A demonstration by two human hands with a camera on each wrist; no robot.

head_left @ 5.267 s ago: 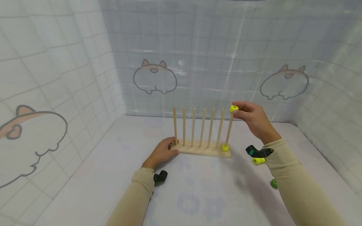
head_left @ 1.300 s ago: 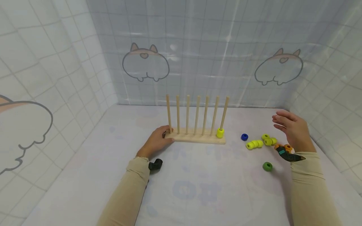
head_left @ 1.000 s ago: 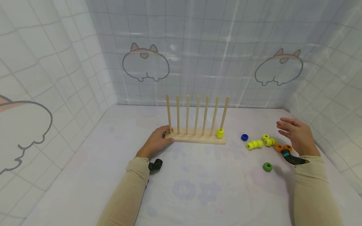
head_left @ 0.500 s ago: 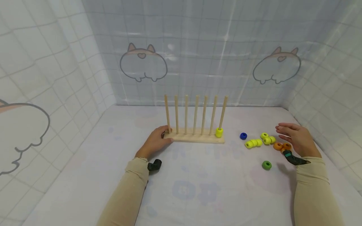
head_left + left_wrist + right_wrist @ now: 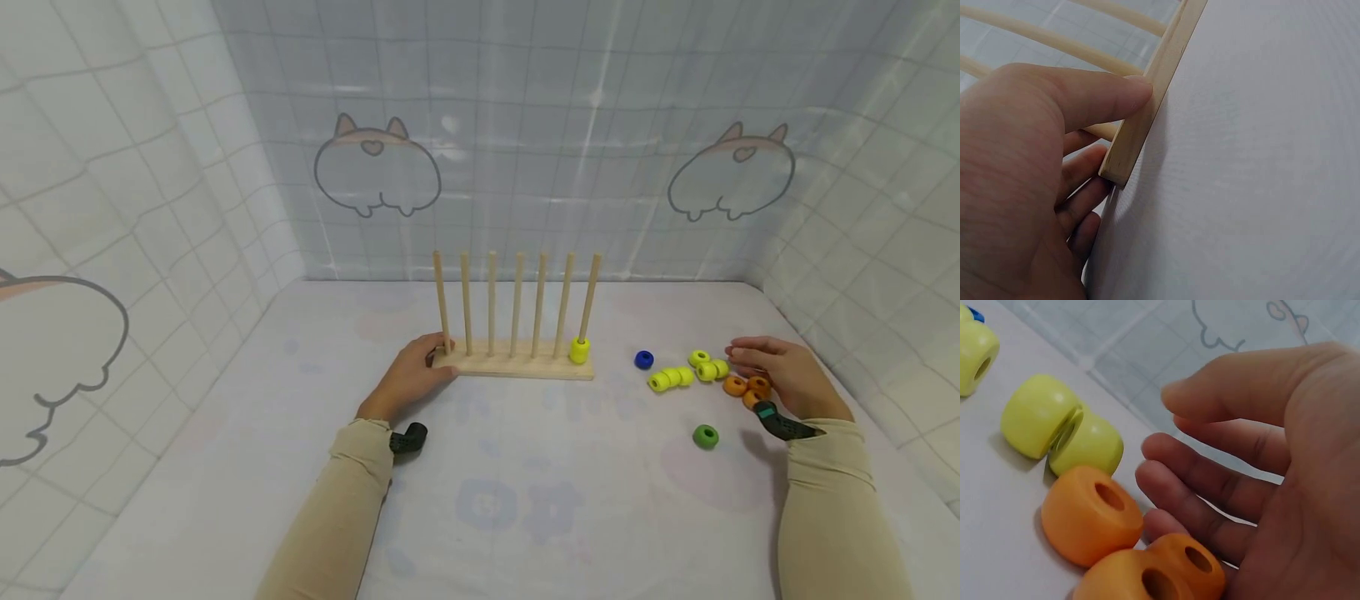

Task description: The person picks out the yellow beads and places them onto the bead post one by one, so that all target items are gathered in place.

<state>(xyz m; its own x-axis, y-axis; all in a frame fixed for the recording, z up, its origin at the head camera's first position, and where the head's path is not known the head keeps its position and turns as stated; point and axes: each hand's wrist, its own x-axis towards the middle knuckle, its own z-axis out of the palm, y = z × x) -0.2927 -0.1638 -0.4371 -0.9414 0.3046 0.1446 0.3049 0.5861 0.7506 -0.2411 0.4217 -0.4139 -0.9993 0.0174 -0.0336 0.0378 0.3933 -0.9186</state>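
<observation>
A wooden peg rack [image 5: 510, 364] with a row of upright pegs stands mid-table. Yellow beads [image 5: 580, 351] sit at the bottom of its rightmost peg; the other pegs are bare. My left hand [image 5: 411, 375] grips the rack's left end, thumb on the front edge of the base and fingers behind. My right hand [image 5: 795, 377], fingers loosely bent and holding nothing, hovers at the right beside orange beads [image 5: 735, 386]. In the right wrist view, its fingertips are close to an orange bead [image 5: 1072, 519] and a yellow pair [image 5: 1038, 415].
A row of yellow beads [image 5: 671, 380] lies between the rack and my right hand, with more yellow beads [image 5: 707, 372] behind. A blue bead [image 5: 644, 360] is nearest the rack. One green bead [image 5: 706, 437] lies closer to me. Patterned curtain walls [image 5: 525, 167] enclose the table.
Earlier my right hand held a yellow bead atop the rightmost peg; that bead is now down on the lower one. The right hand moved right, then lowered toward the loose beads. My left hand kept its grip.
</observation>
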